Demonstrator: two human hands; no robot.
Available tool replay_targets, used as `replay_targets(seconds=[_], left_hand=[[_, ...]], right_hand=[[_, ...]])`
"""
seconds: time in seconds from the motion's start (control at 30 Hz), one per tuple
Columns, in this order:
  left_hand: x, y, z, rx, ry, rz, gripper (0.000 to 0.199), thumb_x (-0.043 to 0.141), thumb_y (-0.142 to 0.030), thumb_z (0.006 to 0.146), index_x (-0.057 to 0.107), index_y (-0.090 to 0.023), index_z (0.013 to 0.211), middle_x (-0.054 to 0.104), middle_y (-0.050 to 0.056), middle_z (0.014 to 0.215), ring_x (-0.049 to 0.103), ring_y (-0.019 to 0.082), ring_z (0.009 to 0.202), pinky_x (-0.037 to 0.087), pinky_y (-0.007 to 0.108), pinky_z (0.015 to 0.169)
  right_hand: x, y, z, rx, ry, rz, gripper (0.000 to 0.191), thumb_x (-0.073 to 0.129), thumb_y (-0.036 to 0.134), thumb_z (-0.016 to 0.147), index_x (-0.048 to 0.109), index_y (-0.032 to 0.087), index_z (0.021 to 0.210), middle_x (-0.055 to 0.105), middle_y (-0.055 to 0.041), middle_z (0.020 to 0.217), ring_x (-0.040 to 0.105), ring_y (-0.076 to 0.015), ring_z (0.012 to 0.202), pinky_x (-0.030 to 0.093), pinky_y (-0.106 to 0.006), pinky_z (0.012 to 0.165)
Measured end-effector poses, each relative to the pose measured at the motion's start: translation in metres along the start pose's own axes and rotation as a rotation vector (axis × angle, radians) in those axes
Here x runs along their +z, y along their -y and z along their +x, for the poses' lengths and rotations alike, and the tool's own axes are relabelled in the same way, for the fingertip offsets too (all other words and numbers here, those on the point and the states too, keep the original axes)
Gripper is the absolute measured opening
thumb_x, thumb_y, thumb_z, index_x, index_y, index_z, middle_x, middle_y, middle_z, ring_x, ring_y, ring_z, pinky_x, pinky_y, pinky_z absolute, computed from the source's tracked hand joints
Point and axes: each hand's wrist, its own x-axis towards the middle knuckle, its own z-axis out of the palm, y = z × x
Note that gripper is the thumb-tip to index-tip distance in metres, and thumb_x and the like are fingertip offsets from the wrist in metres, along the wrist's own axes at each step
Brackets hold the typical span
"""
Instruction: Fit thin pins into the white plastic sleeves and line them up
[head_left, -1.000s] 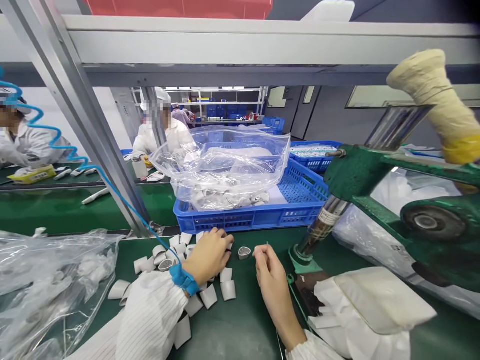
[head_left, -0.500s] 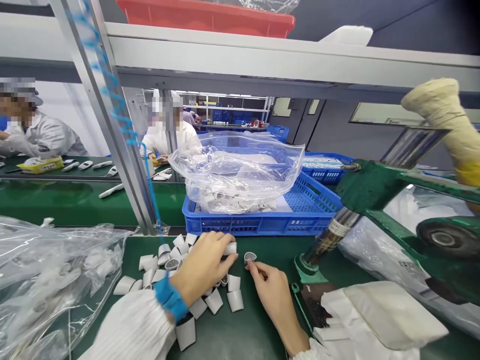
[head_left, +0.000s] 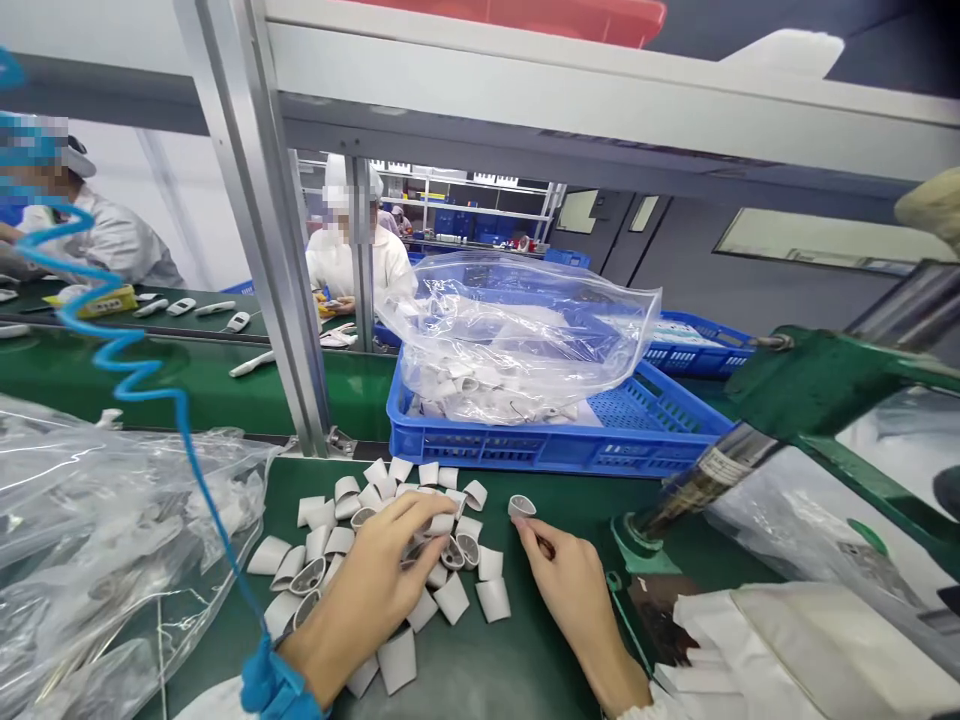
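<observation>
**Q:** Right hand: state and contents?
**A:** The right hand point(head_left: 577, 600), lower centre, has thumb and forefinger pressed together, pinching a small white cup point(head_left: 522, 507) with a grey interior. The cup sits just above the fingertips, clear of the pile.

**Q:** Left hand?
**A:** The left hand point(head_left: 367, 590) lies to the left of it, fingers spread and touching a loose pile of white curved pieces point(head_left: 322, 515). A blue wrist strap point(head_left: 274, 685) sits at the bottom edge.

**Q:** Surroundings?
**A:** The pile rests on a green bench mat point(head_left: 525, 670). A clear plastic bag point(head_left: 97, 540) lies at lower left, crossed by a blue coiled cord point(head_left: 127, 365). A green press point(head_left: 825, 370) stands at right. Beyond the pile, a blue crate point(head_left: 555, 450) holds a bagged load of white pieces point(head_left: 480, 395). A co-worker point(head_left: 349, 260) in white stands farther off, upper left of centre.
</observation>
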Motion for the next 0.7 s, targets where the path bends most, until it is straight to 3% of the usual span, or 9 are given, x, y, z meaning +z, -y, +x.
replay_targets(seconds=[0.13,0.3,0.47,0.63,0.7], left_hand=[[0.000,0.001,-0.004,0.010,-0.033,-0.053,0.027,0.044,-0.018,0.101,0.057,-0.032,0.120,0.062,0.001,0.119,0.062,0.019,0.108,0.052,0.030,0.089],[-0.001,0.001,-0.008,-0.020,-0.008,-0.061,0.023,0.046,-0.025,0.101,0.061,-0.032,0.117,0.062,0.002,0.122,0.062,0.021,0.109,0.052,0.032,0.091],[0.006,0.006,-0.014,-0.064,-0.035,-0.108,0.033,0.049,-0.027,0.101,0.051,-0.034,0.133,0.064,0.002,0.124,0.062,0.022,0.112,0.053,0.033,0.092],[0.012,0.008,-0.016,-0.082,-0.019,-0.112,0.021,0.056,-0.013,0.092,0.060,-0.025,0.109,0.067,0.002,0.105,0.065,0.020,0.092,0.054,0.030,0.080],[0.013,0.006,-0.015,-0.039,-0.023,-0.122,0.026,0.056,-0.007,0.090,0.061,-0.026,0.107,0.066,0.001,0.109,0.063,0.018,0.097,0.052,0.029,0.085]], right_hand=[[-0.005,-0.002,0.000,0.017,-0.018,-0.042,0.062,0.038,0.066,0.087,0.080,0.021,0.090,0.033,0.0007,0.053,0.025,-0.0159,0.053,0.025,-0.028,0.054],[-0.011,-0.005,0.004,0.003,-0.014,-0.084,0.067,0.038,0.070,0.086,0.081,0.020,0.092,0.037,-0.0003,0.052,0.031,-0.0156,0.050,0.029,-0.027,0.052],[-0.017,-0.002,0.004,-0.064,0.034,-0.109,0.069,0.040,0.074,0.087,0.080,0.018,0.088,0.045,-0.0020,0.050,0.037,-0.0157,0.047,0.032,-0.026,0.049],[-0.028,0.028,-0.002,-0.294,0.189,-0.008,0.051,0.042,0.058,0.099,0.074,0.020,0.089,0.067,-0.0049,0.081,0.053,-0.0168,0.061,0.041,-0.025,0.059],[-0.031,0.039,-0.004,-0.423,0.243,0.030,0.047,0.039,0.048,0.103,0.064,0.019,0.075,0.060,-0.0026,0.071,0.050,-0.0152,0.060,0.038,-0.025,0.058]])
